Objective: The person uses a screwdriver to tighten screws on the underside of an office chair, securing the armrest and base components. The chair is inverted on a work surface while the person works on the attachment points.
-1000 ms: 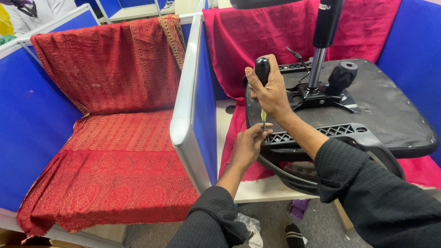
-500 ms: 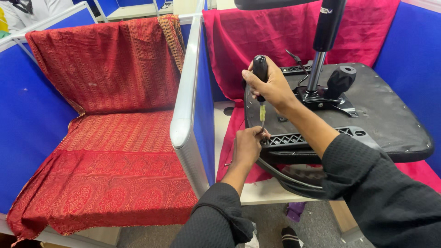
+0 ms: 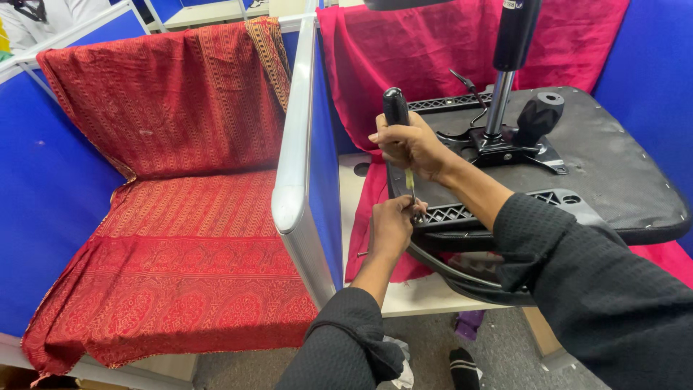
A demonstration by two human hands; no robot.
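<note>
An upturned black office chair seat [image 3: 613, 180] lies on a desk covered with magenta cloth [image 3: 433, 50]; its gas cylinder [image 3: 509, 65] and mechanism plate stick up. My right hand [image 3: 415, 148] grips the black handle of a screwdriver [image 3: 397, 115], held upright with its yellow shaft pointing down at the black armrest bracket [image 3: 498, 209] on the seat's near edge. My left hand [image 3: 393, 224] pinches at the screwdriver tip by the bracket; whatever small part it holds is hidden by the fingers.
A white-edged blue partition [image 3: 307, 180] stands just left of my hands. Beyond it, a red patterned cloth [image 3: 180, 217] drapes a neighbouring desk. Blue panels [image 3: 650, 65] bound the right. A dark shoe [image 3: 462, 365] and crumpled paper lie on the floor below.
Both hands stay at the bracket. The right hand has tilted the screwdriver slightly while the left hand has shifted a little at the tip. The camera has drifted slightly.
</note>
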